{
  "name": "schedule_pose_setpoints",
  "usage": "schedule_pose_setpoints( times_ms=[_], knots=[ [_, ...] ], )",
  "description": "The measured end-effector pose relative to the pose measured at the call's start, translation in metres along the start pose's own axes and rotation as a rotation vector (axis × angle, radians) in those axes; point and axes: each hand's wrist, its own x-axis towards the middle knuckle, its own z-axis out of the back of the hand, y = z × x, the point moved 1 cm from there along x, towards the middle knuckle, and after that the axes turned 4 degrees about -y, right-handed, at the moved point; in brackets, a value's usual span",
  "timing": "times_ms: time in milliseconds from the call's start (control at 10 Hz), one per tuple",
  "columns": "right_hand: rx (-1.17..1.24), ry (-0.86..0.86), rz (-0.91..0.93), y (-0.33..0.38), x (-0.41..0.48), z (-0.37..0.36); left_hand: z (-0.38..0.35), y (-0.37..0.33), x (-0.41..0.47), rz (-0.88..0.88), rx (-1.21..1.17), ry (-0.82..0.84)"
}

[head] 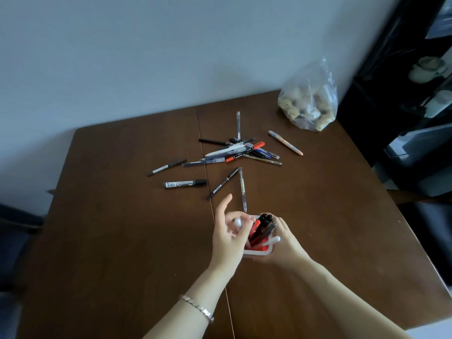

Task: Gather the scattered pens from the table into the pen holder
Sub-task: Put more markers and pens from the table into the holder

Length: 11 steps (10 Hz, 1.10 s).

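Observation:
A white pen holder [256,252] with a red inside stands on the brown table [122,216], near the front middle. Several black and red pens [263,230] stick out of it. My right hand [285,243] wraps around the holder's right side. My left hand [228,234] hovers over the holder's left rim, thumb and fingers pinching a white pen [237,222], index finger raised. Beyond lie scattered pens: a clear pen [242,189], a black pen [222,184], a black marker [185,184], a tangled pile [241,152] and a peach pen [285,142].
A clear plastic bag [309,104] of pale lumps sits at the table's far right corner against the wall. A dark cabinet [403,94] stands to the right. A seam [204,162] runs down the table's middle.

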Motion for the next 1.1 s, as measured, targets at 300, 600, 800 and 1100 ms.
schedule_pose_setpoints(
  times_ms=[300,600,800,1100],
  knots=[
    [0.010,0.040,-0.018,-0.018,0.006,-0.007,-0.001,0.029,0.004,-0.289,0.721,0.354],
    [0.174,-0.025,-0.142,-0.033,0.013,0.020,-0.002,-0.003,0.074,0.043,0.467,0.131],
    [0.183,-0.096,-0.259,-0.067,0.031,0.048,-0.022,0.025,0.152,0.097,0.971,0.064],
    [0.220,-0.151,-0.213,-0.058,0.039,0.054,-0.053,0.043,0.159,0.177,1.136,0.158]
  ],
)
